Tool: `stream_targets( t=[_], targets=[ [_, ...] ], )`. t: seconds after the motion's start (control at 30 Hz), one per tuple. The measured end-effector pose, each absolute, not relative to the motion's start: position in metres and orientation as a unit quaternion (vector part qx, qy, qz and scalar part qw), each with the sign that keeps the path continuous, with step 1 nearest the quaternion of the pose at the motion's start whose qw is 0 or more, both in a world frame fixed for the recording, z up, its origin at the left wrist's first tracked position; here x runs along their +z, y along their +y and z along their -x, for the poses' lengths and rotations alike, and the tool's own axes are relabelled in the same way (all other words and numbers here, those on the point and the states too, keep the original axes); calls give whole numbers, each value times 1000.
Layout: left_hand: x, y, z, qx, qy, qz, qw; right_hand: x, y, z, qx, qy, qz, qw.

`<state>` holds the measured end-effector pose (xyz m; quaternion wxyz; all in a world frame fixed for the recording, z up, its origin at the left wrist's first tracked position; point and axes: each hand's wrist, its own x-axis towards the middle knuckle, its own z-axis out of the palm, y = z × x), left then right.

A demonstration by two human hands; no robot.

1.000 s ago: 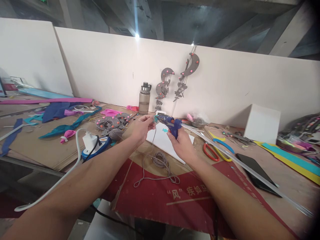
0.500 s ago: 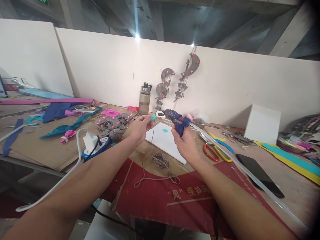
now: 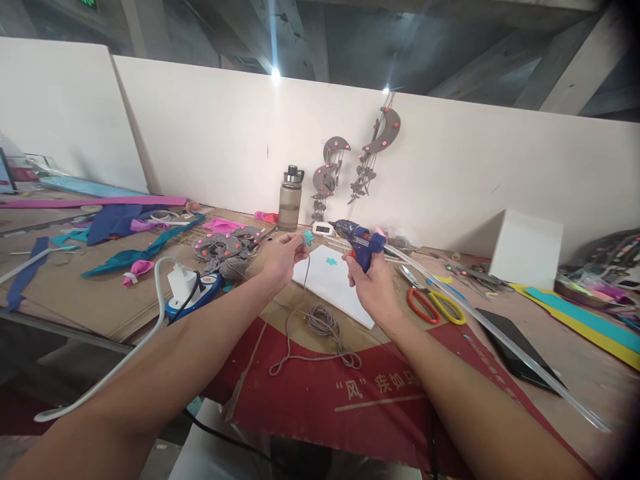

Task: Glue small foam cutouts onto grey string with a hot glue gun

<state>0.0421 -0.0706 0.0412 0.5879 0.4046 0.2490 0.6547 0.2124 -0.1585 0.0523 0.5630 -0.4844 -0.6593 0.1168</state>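
Pinched between the fingertips of my left hand [image 3: 286,259] is a small teal flower-shaped piece [image 3: 309,238]. A grey cord [image 3: 323,321] hangs down from near it to a loose coil on the cardboard. My right hand [image 3: 371,277] is wrapped round the handle of a blue glue gun [image 3: 356,239], its nozzle pointing left toward the teal piece, with a gap between them. A long clear glue stick [image 3: 475,319] sticks out of its back. Below the hands, a second teal flower [image 3: 331,262] lies on a white board [image 3: 345,293].
Behind stand a water bottle [image 3: 290,200] and a small white timer [image 3: 323,229]. Scissors [image 3: 435,305] and a black phone [image 3: 517,347] lie at the right. A power strip [image 3: 193,293] with a white cable is at the left, near grey decorations [image 3: 227,247].
The glue gun has moved slightly right and its rear has turned, swinging the clear stick a little. My left hand and the teal piece have barely shifted.
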Motion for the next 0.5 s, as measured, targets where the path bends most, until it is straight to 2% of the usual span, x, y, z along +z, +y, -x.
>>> stream_targets(
  t=[0.3,0.5],
  targets=[
    [44,-75,-44,648,237,-418,591,56,-167,-205,32,-707,537,459],
    [45,-77,-46,646,231,-433,585,55,-169,-204,-9,-731,528,432]
  ],
)
